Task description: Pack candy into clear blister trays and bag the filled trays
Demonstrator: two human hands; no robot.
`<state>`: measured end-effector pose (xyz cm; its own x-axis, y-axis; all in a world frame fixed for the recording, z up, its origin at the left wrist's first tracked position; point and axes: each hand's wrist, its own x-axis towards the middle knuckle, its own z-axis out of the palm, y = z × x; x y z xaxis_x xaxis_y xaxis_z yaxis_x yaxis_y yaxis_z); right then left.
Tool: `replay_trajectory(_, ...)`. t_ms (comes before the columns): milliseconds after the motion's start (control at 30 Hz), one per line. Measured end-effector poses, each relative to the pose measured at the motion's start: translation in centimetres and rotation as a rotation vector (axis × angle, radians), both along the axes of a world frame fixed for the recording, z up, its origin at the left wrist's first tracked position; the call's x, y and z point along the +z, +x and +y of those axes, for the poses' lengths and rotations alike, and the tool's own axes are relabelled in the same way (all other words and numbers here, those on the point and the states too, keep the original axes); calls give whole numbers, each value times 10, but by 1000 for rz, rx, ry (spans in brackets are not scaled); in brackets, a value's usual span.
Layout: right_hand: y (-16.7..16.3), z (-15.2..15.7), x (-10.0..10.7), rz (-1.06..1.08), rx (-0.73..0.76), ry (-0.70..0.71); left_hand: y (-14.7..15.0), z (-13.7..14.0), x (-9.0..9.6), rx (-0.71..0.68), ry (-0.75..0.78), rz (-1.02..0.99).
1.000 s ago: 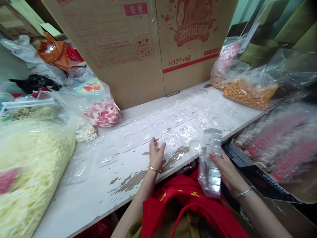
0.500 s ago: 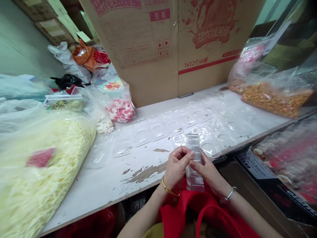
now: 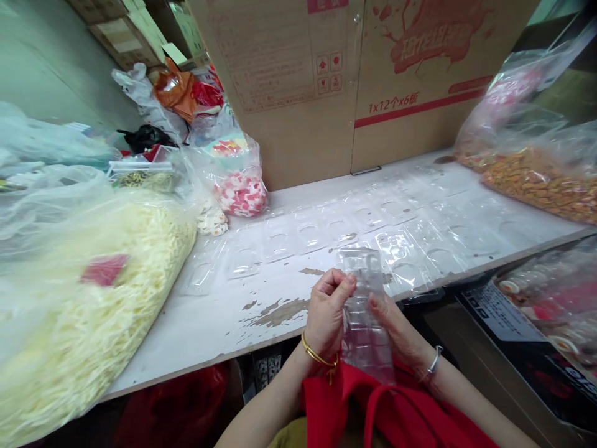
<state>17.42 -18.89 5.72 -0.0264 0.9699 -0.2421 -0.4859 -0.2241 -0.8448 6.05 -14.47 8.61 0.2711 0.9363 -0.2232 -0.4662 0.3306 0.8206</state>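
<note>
A long clear plastic sheet (image 3: 366, 339), marked off in rectangular sections, hangs upright between my hands, over the table's front edge and my red apron. My left hand (image 3: 326, 308) pinches its left edge with thumb and bent fingers. On the other side, my right hand (image 3: 401, 330) is closed along the right edge, thumb in front and the other fingers partly hidden behind the plastic. Just beyond, flat clear plastic packs (image 3: 280, 242) with round outlines lie in rows on the white table (image 3: 209, 336).
A big bag of pale yellow pieces (image 3: 140, 298) fills the left side. Near the tall cardboard box (image 3: 298, 143) stands a bag of pink and white pieces (image 3: 242, 193). Orange pieces in a bag (image 3: 541, 180) lie at right, above a carton of wrapped items (image 3: 550, 305).
The sheet has spread wider between my hands, and my right thumb has moved right, away from my left fingers. The whole view has shifted, with the table things now farther right and higher.
</note>
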Motion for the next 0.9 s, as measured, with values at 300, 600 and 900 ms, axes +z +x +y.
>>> replay_trajectory(300, -9, 1, 8, -90, 43, -17, 3, -7, -1, -81, -123, -137)
replay_trajectory(600, 36, -9, -5, 200, -212, -262, -48, 30, -31, 178, -57, -52)
replay_trajectory(900, 47, -5, 4, -135, -136, -137, -68, 60, -88, 453, 165, 578)
